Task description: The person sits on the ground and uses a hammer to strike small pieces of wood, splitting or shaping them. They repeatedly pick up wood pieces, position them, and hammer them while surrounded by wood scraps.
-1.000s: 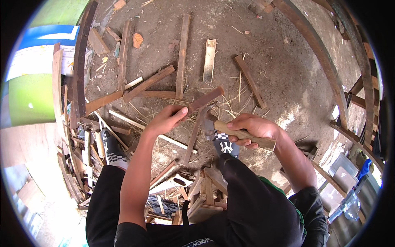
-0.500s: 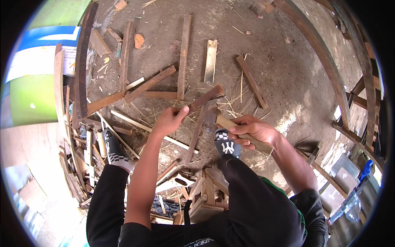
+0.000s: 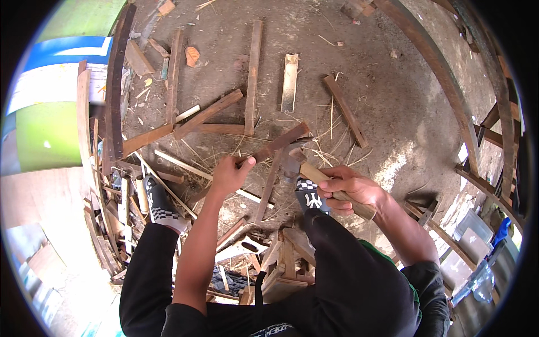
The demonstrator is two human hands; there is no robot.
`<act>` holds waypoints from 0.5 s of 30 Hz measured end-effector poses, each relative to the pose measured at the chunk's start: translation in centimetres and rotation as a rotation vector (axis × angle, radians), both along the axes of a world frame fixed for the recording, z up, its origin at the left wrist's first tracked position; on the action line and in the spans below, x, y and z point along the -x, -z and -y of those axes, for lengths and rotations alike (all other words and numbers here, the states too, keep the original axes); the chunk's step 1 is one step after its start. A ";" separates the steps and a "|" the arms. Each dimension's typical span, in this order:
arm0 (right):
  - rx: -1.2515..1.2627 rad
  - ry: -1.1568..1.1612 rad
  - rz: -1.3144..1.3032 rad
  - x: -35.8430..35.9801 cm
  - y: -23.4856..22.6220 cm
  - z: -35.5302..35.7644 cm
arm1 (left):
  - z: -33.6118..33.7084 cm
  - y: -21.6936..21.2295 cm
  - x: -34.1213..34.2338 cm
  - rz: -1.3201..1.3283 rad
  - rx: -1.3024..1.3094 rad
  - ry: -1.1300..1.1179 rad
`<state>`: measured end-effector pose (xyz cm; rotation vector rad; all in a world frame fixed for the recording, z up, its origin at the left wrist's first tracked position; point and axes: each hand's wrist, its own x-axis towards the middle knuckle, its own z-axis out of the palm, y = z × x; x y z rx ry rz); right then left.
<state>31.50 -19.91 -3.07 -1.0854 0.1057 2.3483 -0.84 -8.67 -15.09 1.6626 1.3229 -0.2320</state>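
Observation:
My left hand [image 3: 231, 175] is closed around the near end of a short dark brown wood strip [image 3: 281, 141], which slants up to the right. In my right hand [image 3: 353, 191] is a hammer [image 3: 315, 175], gripped by its pale wooden handle. The dark hammer head lies close to the strip's far end, above my right shoe [image 3: 312, 199]; whether it touches the strip I cannot tell. Beneath the strip, another brown wood piece [image 3: 269, 188] rests on the ground at a steep slant.
Several wood strips [image 3: 254, 78] lie on the dirt floor [image 3: 387, 101] ahead. A handsaw [image 3: 242, 247] and wood offcuts sit between my legs. Scrap wood piles up by my left shoe [image 3: 158, 199]. Long curved-looking beams [image 3: 435, 67] stand at the right, with clear plastic containers [image 3: 470, 227] below.
The strip in my left hand has dipped slightly at its far end. My right hand has shifted a little down, and the hammer's head sits slightly lower with its handle tilted more steeply.

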 end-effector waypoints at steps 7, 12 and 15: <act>0.031 0.176 -0.172 1.3 -0.1 1.1 | 2.1 -0.4 -2.3 -0.030 0.097 -0.188; 0.092 0.250 -0.166 2.7 -0.2 0.4 | 3.7 0.8 -2.9 -0.031 0.135 -0.314; 0.071 0.253 -0.135 3.4 0.0 1.1 | 4.3 1.0 -2.6 -0.099 0.133 -0.309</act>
